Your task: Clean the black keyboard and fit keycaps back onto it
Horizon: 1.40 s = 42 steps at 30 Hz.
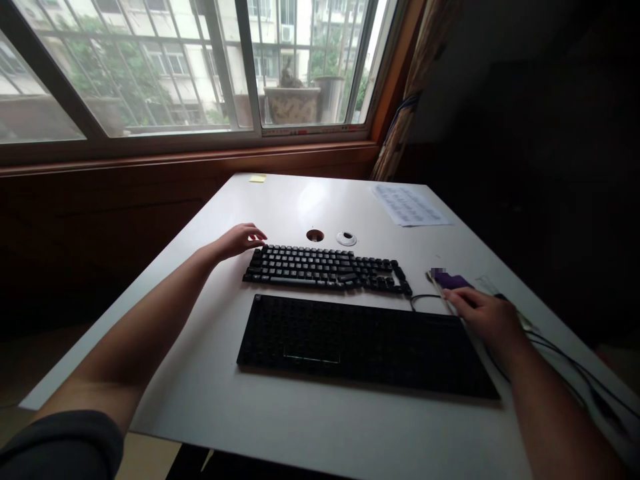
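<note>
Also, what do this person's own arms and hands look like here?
Both the left hand and the right hand are ungloved, with no watch or band visible on either wrist. A dark grey sleeve ends around the left elbow. The right forearm is bare up to the picture's edge, so no sleeve shows there.

Homelike room: barred window (300, 67), patterned curtain (413, 93), white desk (200, 347), apartment blocks outside.

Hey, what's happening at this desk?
Someone is handling keyboard parts at a white desk. The left hand is at the far left corner of the block of dark keycaps. The right hand holds a thin stick-like tool near a purple item. A black keyboard base lies nearer the person.
</note>
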Motion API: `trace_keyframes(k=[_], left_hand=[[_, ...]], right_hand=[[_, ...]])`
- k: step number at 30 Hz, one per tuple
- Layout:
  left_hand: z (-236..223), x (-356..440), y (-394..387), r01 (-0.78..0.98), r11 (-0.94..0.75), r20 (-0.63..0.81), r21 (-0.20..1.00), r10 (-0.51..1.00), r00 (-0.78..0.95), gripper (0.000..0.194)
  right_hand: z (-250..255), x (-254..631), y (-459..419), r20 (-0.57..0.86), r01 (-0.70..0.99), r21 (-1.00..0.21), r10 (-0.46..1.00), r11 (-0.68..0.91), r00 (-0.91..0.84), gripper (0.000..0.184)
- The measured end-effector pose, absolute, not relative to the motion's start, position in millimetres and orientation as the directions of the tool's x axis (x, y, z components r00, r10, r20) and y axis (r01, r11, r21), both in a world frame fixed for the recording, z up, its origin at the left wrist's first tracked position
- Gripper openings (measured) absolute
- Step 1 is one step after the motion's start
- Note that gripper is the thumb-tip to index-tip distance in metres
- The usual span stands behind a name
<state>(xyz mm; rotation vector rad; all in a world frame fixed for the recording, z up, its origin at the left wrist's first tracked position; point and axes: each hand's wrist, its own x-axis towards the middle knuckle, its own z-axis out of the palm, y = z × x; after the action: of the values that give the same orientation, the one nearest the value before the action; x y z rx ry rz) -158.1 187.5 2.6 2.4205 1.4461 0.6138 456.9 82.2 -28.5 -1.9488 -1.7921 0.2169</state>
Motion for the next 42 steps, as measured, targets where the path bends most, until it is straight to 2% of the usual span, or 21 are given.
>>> trace_keyframes(k=[9, 20, 29, 38, 42], left_hand=[[8.8, -154.0, 198.0, 0.755, -0.521, 0.145, 0.398, 0.848, 0.509, 0.042], [10.8, -152.4, 204.9, 0.787, -0.489, 0.150, 0.376, 0.870, 0.470, 0.036], [10.6, -153.4, 198.8, 0.800, -0.471, 0.122, 0.372, 0.879, 0.461, 0.032], [29.2, -152.2, 179.2, 0.773, -0.491, 0.266, 0.401, 0.870, 0.415, 0.043], [41.0, -141.7, 139.2, 0.722, -0.545, 0.313, 0.425, 0.837, 0.448, 0.038]], right_hand=[[-29.8, 460.0, 85.0, 0.187, 0.876, -0.470, 0.958, -0.109, 0.219, 0.041], [-23.8, 457.3, 79.4, 0.203, 0.867, -0.496, 0.965, -0.043, 0.165, 0.033], [-22.3, 456.2, 80.8, 0.190, 0.879, -0.474, 0.970, -0.046, 0.154, 0.037], [-20.2, 454.4, 78.5, 0.228, 0.877, -0.481, 0.967, 0.008, 0.116, 0.037], [-19.7, 455.5, 79.7, 0.219, 0.878, -0.479, 0.968, -0.001, 0.120, 0.037]])
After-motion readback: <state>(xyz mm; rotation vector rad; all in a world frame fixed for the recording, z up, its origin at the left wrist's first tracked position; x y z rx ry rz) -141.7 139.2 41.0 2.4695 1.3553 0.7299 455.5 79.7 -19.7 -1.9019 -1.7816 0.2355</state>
